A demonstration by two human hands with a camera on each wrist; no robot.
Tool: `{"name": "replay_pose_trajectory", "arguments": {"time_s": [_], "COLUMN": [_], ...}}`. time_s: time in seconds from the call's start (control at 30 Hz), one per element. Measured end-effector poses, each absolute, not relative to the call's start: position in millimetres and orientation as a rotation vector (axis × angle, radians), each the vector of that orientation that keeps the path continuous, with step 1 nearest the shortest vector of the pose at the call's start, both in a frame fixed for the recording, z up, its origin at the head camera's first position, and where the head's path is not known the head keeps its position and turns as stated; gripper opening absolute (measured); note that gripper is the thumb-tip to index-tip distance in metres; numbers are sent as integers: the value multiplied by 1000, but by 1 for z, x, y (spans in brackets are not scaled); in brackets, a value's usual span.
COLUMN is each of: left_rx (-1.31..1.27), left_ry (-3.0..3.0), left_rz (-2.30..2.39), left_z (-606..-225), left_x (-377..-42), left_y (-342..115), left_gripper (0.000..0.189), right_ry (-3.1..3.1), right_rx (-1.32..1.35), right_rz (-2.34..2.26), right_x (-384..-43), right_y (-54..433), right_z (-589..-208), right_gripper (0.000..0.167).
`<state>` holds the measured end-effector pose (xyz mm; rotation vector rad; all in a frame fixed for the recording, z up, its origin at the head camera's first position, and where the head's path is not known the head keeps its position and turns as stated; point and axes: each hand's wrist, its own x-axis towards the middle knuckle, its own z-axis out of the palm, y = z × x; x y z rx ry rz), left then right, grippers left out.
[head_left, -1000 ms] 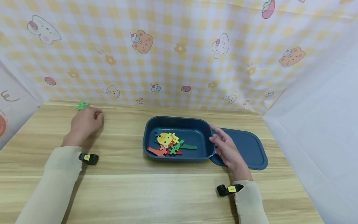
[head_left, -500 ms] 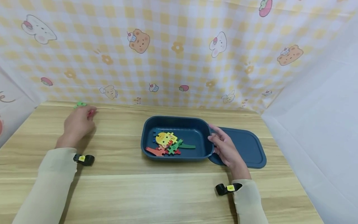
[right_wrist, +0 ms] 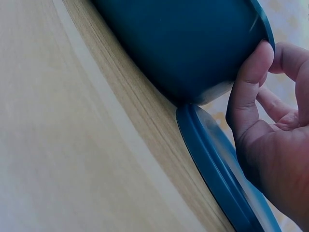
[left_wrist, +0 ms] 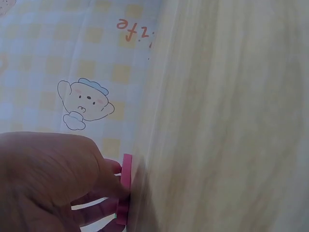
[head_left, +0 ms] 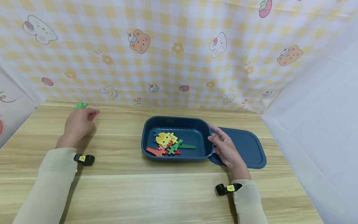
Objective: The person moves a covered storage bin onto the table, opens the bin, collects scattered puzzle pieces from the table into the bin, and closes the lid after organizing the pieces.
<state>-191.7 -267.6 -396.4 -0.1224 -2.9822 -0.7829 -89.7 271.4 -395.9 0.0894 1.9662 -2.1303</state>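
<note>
At the back left of the table, my left hand (head_left: 80,124) pinches a pinkish-red flat puzzle piece (left_wrist: 126,176) between thumb and fingers. In the left wrist view the piece shows edge-on, close along the tabletop. A green puzzle piece (head_left: 80,105) lies just beyond that hand, partly hidden by it. My right hand (head_left: 226,147) grips the right end of a dark blue open box (head_left: 179,158), thumb on the outer wall near the rim (right_wrist: 264,21). Inside the box lie several puzzle pieces: a yellow one with an animal face (head_left: 165,140), green ones (head_left: 174,147), an orange one (head_left: 156,151), red and blue.
A matching blue lid (head_left: 247,149) lies flat to the right, its left edge close under the box's right end. A checked cloth (head_left: 179,62) hangs along the table's back edge, and white cloth (head_left: 316,109) hangs on the right side.
My left hand has shifted slightly left, and more of the red piece shows beyond its fingers. The right hand keeps its grip on the box. The whole head view has shifted slightly.
</note>
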Motion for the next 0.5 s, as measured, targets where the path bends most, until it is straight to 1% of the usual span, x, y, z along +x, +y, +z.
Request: {"name": "replay_pose_trajectory", "arguments": {"time_s": [0.13, 0.37, 0.5], "left_rx": [-122, -119, -137], "left_ry": [-2988, -3008, -3011], "left_rz": [-761, -717, -722], "left_z": [-396, -394, -392], "left_x": [-191, -192, -191], "left_y": [-268, -268, -265], "left_gripper": [51, 49, 55], "right_ry": [1968, 1974, 1973], "right_rx": [82, 84, 85], "right_rz": [-2131, -2128, -2130], "right_x": [-89, -89, -89], "right_y": [271, 271, 271], "right_z": [-396, -396, -396], "right_gripper": [64, 64, 65]}}
